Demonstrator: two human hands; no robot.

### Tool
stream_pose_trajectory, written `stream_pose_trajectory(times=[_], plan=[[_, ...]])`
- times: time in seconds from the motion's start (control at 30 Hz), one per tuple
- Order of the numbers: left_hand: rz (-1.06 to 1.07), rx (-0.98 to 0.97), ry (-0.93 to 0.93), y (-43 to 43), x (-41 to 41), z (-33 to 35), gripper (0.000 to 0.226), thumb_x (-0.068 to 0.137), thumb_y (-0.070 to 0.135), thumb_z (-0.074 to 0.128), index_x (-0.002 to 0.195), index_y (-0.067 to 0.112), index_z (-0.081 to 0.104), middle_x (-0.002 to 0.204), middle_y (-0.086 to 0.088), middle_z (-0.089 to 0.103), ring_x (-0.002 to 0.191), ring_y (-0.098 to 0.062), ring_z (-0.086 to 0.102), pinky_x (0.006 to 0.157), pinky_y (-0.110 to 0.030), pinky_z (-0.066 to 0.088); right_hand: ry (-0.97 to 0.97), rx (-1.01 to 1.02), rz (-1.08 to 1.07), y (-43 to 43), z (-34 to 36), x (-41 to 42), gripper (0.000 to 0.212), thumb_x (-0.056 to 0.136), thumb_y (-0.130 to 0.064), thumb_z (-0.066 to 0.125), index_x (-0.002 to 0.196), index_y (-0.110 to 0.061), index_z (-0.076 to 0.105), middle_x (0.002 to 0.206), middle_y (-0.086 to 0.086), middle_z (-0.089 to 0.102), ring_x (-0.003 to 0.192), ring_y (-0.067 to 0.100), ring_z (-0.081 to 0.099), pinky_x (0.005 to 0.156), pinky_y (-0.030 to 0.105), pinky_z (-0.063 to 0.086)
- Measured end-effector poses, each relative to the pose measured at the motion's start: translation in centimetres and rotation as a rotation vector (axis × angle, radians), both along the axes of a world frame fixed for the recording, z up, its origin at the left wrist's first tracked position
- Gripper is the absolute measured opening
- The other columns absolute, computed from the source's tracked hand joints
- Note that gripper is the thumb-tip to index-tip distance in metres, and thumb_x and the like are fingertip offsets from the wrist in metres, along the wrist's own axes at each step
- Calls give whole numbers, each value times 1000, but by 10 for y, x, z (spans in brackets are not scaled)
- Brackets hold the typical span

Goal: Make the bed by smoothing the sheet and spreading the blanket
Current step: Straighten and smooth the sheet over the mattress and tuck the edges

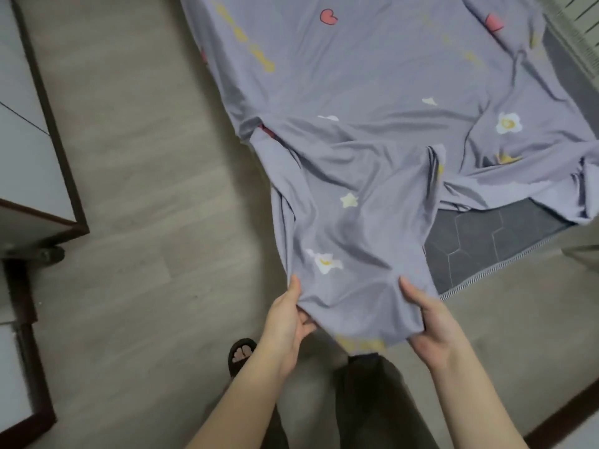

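— Arms?
— Stretched forward and slightly inward, bare to the elbow. Left hand (287, 319) and right hand (431, 325) level with one another, palms turned in, thumbs on top.
— Underfoot and around?
— Pale wood-look floor (146, 189). At the left, a white cabinet (29, 124) with dark trim. Ahead, a dark grey mattress (479, 244), its hexagon-quilted corner bare at the right. Beside the left wrist, a foot in a black sandal (241, 353).
— And the sheet?
— Lilac sheet (356, 92), printed with hearts, stars and flowers. Lies wrinkled over most of the mattress, with one end hanging off the near edge toward the body, held above the floor.
— Grip?
— Clamped on that near hem at both sides: thumbs pressed onto the upper face, fingers curled beneath. Set apart, with a slack span of cloth sagging between.
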State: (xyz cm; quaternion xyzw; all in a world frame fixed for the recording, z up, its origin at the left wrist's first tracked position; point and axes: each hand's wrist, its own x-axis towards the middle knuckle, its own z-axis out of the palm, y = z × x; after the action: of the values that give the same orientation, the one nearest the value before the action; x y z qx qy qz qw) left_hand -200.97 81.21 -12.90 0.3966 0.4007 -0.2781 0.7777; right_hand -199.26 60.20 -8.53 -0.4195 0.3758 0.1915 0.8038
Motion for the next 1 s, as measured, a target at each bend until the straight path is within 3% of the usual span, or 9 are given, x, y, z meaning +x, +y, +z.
stream_pose_trajectory(times=[0.1, 0.17, 0.3, 0.37, 0.5, 0.63, 0.73, 0.9, 1.0], plan=[[-173, 92, -88, -47, 11, 30, 92, 63, 79, 55, 140, 30, 41, 128, 14, 62, 115, -14, 62, 99, -35, 47, -174, -45, -25, -31, 36, 30, 40, 86, -22, 59, 126, -14, 63, 125, 10, 66, 110, 19, 65, 83, 32, 57], [-239, 273, -193, -81, 13, 49, 136, 43, 86, 65, 154, 29, 10, 157, 3, 24, 141, -17, 32, 117, -42, 28, -240, -155, 18, -48, 61, 45, 41, 85, -23, 62, 123, -7, 64, 121, 12, 67, 108, 20, 65, 81, 28, 57], [-601, 696, -552, -138, 8, 87, 147, 39, 77, 75, 135, 53, -33, 148, 29, -31, 140, 1, -11, 115, -31, 7, -389, -188, 288, -66, 101, 63, 42, 86, -14, 63, 127, -4, 59, 125, 14, 65, 119, 27, 60, 96, 33, 51], [-599, 905, -593, -157, 15, 103, 144, 43, 79, 69, 140, 46, -30, 149, 26, -26, 143, -5, -3, 116, -34, 11, -410, -140, 473, -66, 116, 68, 38, 84, -13, 66, 122, -6, 63, 123, 15, 65, 120, 31, 59, 99, 39, 48], [-393, 970, -480, -173, 47, 134, 98, 61, 57, 64, 145, 28, 23, 143, -1, 32, 126, -24, 43, 101, -42, 45, -462, 21, 659, -62, 135, 84, 38, 87, -10, 63, 124, -4, 61, 127, 15, 63, 122, 28, 57, 104, 36, 46], [-117, 1027, -353, -159, 57, 153, 21, 80, 1, 45, 95, 6, 59, 94, -21, 64, 78, -35, 59, 65, -38, 50, -572, -49, 813, -72, 149, 108, 29, 80, 0, 62, 103, -14, 74, 108, 4, 72, 106, 16, 65, 92, 30, 53], [91, 1110, -401, -144, 58, 178, 33, 71, -12, 36, 87, 8, 55, 81, -19, 62, 66, -26, 41, 59, -32, 37, -567, -583, 719, -80, 143, 124, 45, 70, 16, 54, 107, -11, 57, 107, 8, 62, 108, 31, 61, 90, 43, 50], [-68, 1391, -634, -129, 63, 228, 6, 74, 15, 39, 71, 20, 36, 68, -23, 58, 62, -42, 39, 52, -37, 27, -675, -1301, 919, -65, 129, 133, 96, 62, -23, 80, 141, -35, 26, 139, 4, 20, 122, 18, 22, 100, 37, 27], [-79, 1455, -719, -125, 62, 243, 25, 79, 23, 46, 61, 23, 29, 57, -17, 48, 64, -45, 41, 51, -35, 21, -792, -1516, 1051, -55, 138, 143, 39, 73, -16, 63, 108, -33, 64, 134, 5, 46, 125, 27, 35, 94, 38, 28]])
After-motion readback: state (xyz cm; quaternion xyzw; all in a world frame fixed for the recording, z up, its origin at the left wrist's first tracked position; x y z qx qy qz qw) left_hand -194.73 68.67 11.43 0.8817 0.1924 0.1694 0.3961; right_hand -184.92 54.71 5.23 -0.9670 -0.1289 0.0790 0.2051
